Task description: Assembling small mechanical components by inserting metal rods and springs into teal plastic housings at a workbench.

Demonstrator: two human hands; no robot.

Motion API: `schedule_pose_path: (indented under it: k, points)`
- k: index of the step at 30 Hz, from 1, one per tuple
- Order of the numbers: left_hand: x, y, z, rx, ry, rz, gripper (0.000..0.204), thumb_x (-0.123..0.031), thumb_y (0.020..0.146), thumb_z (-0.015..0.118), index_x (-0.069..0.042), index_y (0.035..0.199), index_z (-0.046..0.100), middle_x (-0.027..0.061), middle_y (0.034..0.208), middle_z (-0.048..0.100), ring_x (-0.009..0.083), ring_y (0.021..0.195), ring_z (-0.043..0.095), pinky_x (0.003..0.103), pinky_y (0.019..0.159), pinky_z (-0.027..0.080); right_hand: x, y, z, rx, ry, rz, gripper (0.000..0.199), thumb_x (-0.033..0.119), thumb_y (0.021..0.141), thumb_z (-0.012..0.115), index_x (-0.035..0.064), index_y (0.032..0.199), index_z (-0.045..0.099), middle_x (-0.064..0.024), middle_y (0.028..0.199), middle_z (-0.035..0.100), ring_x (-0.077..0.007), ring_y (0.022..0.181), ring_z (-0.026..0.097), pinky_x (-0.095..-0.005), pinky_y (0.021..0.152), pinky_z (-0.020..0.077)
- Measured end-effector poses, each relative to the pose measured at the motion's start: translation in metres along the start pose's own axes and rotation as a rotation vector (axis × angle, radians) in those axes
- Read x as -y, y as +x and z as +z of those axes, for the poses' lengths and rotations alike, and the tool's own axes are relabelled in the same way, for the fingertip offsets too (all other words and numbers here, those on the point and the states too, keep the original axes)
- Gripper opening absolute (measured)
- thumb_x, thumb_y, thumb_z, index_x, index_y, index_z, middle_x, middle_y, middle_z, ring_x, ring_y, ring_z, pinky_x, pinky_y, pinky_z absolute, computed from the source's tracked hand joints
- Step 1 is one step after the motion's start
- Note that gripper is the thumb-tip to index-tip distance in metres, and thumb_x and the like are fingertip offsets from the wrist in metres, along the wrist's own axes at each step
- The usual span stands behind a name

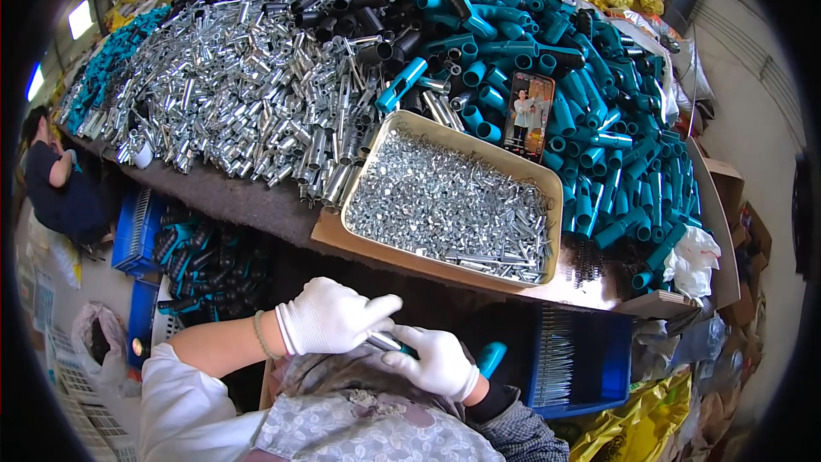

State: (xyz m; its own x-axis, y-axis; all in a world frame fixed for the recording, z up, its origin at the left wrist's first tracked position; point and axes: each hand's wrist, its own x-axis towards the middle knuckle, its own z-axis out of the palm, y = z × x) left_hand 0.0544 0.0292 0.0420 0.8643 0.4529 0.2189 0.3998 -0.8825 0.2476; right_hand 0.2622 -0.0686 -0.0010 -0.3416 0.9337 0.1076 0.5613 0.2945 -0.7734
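Observation:
My right hand (434,365), in a white knit glove, is wrapped round a teal plastic tube; its teal end (491,358) sticks out beyond the wrist. At the tube's other end a shiny metal tube (384,341) shows between my hands. My left hand (335,316), gloved too, is close beside that end, fingers curled together and the index finger stretched over it. What its fingers pinch, if anything, is hidden. Ahead of both hands is a cream tray (363,229) filled with small metal parts, long pins among them.
Piled metal tubes (248,85) cover the table's left, teal plastic tubes (590,111) its right, with black tubes (359,13) between. A phone (528,115) leans behind the tray. Blue bins (611,368) (137,231) sit below. Another person (60,180) sits far left; one more is behind the pile.

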Motion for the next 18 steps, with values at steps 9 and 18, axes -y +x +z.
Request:
schedule_pose_path:
  k: [9, 18]
  points:
    - [0.001, 0.001, -0.024, -0.015, -0.345, 0.011, 0.058, -0.038, 0.080, 0.078, -0.010, 0.127, 0.060, 0.0057, 0.087, 0.069, 0.0245, 0.079, 0.069, 0.036, 0.066, 0.056, -0.006, -0.004, -0.021, 0.154, 0.442, 0.176, 0.039, 0.033, 0.095, 0.067, 0.0052, 0.122, 0.066, -0.0094, 0.087, 0.071, -0.0210, 0.075, 0.068, -0.0335, 0.070, 0.0531]
    - [-0.008, -0.014, -0.022, 0.015, -0.228, 0.036, 0.066, -0.027, 0.073, 0.082, -0.005, 0.131, 0.056, 0.0106, 0.121, 0.064, 0.0331, 0.114, 0.058, 0.043, 0.091, 0.054, 0.009, 0.001, -0.030, 0.114, 0.181, 0.087, 0.041, 0.031, 0.088, 0.072, 0.0033, 0.118, 0.068, -0.0202, 0.092, 0.071, -0.0358, 0.083, 0.070, -0.0370, 0.076, 0.0549]
